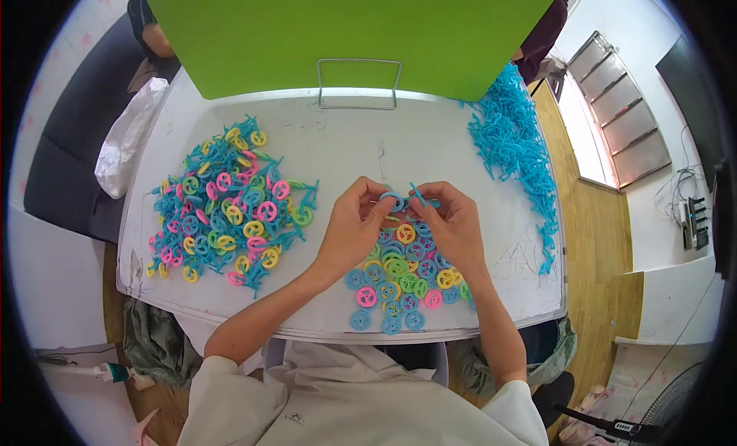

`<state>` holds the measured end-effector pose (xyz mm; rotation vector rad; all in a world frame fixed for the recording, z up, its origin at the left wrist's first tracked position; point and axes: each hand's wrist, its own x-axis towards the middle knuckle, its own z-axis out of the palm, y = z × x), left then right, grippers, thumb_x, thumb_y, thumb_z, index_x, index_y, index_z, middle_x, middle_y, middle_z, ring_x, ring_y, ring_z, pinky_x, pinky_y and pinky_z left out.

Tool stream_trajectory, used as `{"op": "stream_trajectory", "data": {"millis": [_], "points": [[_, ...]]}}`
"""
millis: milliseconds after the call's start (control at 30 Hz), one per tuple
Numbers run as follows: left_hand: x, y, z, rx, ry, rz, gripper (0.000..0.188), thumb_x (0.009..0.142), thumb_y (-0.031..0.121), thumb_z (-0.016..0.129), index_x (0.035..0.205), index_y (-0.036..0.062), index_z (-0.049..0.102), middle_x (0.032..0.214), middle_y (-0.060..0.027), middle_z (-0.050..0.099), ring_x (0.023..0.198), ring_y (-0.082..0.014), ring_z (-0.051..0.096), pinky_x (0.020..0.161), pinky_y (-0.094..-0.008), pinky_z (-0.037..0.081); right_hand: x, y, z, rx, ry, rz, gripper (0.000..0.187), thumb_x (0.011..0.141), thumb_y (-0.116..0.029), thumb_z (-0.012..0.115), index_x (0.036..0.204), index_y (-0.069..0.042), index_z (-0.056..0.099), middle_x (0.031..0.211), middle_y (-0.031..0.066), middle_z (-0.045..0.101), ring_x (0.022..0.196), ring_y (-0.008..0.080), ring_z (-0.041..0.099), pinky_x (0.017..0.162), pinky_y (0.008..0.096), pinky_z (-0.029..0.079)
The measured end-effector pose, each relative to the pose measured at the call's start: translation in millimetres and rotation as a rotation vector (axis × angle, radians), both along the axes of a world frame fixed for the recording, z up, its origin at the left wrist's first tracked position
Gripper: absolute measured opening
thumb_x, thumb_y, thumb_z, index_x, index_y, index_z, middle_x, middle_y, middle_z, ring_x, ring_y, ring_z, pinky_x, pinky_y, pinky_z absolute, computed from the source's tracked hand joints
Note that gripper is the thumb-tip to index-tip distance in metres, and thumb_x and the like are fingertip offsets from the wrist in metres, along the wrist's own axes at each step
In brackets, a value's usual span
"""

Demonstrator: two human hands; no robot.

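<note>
Both my hands meet above the middle of the white table. Pinched in my left hand (359, 222) is a small blue plastic wheel (393, 202). My right hand (447, 222) grips a blue branched plastic stick (418, 194) close beside the wheel; whether the two touch, I cannot tell. Beneath my hands spreads a pile of loose wheels (397, 269) in blue, green, yellow and pink. Off to the left lies a heap of wheels joined to blue sticks (223, 204).
Loose blue sticks (510, 131) form a long pile along the table's right side. A green board (345, 39) with a wire stand (359, 61) rises at the far edge. People's arms show partly behind it. A white plastic bag (130, 139) hangs at the left edge.
</note>
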<state>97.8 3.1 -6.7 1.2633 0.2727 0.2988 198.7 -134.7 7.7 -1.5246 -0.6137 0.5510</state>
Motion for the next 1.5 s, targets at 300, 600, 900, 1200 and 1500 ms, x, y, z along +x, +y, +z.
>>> {"op": "stream_trajectory", "data": {"millis": [300,600,900,1200,1500], "points": [[0.9,-5.0,2.0,0.552,0.121,0.212,0.009,0.087,-0.009,0.05,0.094,-0.0035,0.051,0.083,-0.0179,0.064,0.077,-0.0254,0.067,0.067,-0.0334,0.053,-12.6,8.8,-10.0,-0.153,-0.189,-0.061,0.012,0.093,-0.005,0.057,0.101,0.004,0.057,0.088,0.0094,0.065,0.079,0.0124,0.064,0.069,0.0241,0.052],[3.3,1.6,-0.3,0.832,-0.043,0.28,0.004,0.091,-0.003,0.053,0.094,-0.003,0.053,0.084,-0.0138,0.063,0.076,-0.0205,0.066,0.066,-0.03,0.053,-13.2,10.1,-8.3,0.005,0.077,-0.02,0.035,0.092,-0.005,0.059,0.125,-0.001,0.047,0.086,0.0079,0.066,0.081,0.0143,0.066,0.066,0.0243,0.051],[3.0,7.7,3.6,0.211,0.002,0.031,0.022,0.096,0.005,0.052,0.115,-0.0035,0.059,0.101,-0.0106,0.066,0.09,-0.016,0.066,0.082,-0.029,0.057,-5.0,2.0,-1.6,-0.112,-0.348,-0.1,0.01,0.084,-0.006,0.069,0.092,0.0,0.069,0.078,0.0071,0.069,0.071,0.0115,0.066,0.062,0.0238,0.05],[-0.4,2.0,8.9,0.147,0.011,0.032,0.026,0.095,0.005,0.053,0.119,-0.0035,0.06,0.106,-0.0139,0.066,0.092,-0.017,0.066,0.082,-0.0297,0.057,4.0,-6.1,-4.7,-0.04,-0.361,-0.019,0.01,0.083,-0.006,0.07,0.091,0.0,0.069,0.076,0.0056,0.069,0.068,0.0077,0.063,0.061,0.0217,0.048],[0.0,-1.8,-1.7,0.256,0.027,0.036,0.027,0.096,0.006,0.052,0.12,-0.0012,0.061,0.105,-0.0124,0.066,0.091,-0.0146,0.065,0.08,-0.0274,0.057,0.8,-5.7,-12.7,-0.16,-0.422,-0.075,0.011,0.083,-0.006,0.071,0.091,0.001,0.069,0.071,0.0057,0.069,0.066,0.007,0.061,0.059,0.021,0.047]]}}
